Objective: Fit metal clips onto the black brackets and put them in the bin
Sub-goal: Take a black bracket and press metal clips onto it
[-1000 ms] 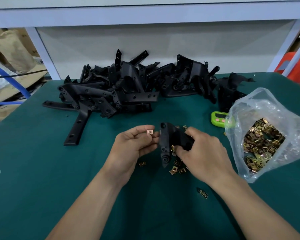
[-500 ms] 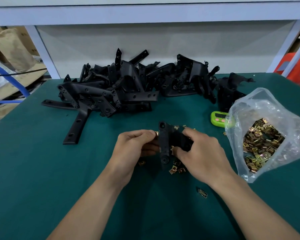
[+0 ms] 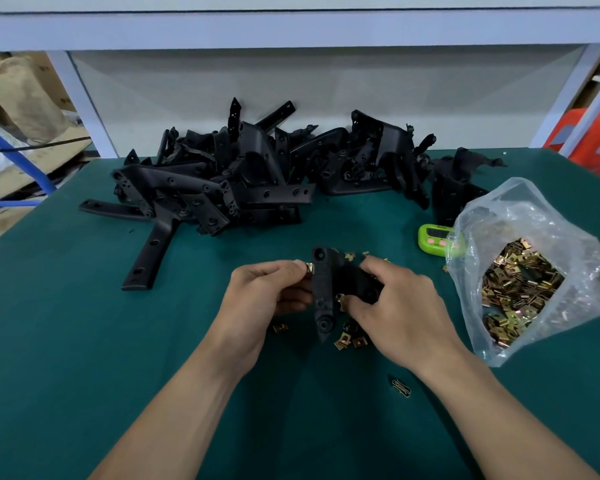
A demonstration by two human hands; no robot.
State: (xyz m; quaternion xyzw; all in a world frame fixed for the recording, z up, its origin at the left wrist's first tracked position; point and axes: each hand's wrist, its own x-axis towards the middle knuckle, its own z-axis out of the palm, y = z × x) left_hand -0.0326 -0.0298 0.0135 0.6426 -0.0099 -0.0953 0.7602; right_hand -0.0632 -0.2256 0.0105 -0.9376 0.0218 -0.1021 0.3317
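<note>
The left hand pinched a small folded brass-coloured metal clip between thumb and fingertips, holding it against the upper left edge of a matte black plastic bracket. The right hand grasped that bracket's angled right arm, fingers curled over it. The bracket was held low over the table, its long flat arm running away from the person with a round boss at each end. A second shiny clip showed at its inner edge by the right thumb. Loose gold-toned clips lay scattered beneath on the table's dull, dark green surface. Behind them sat a jumbled heap of black perforated brackets. To the right, a crinkled clear plastic bag lay open, full of glinting clips, with a rounded lime-green timer against it.
</note>
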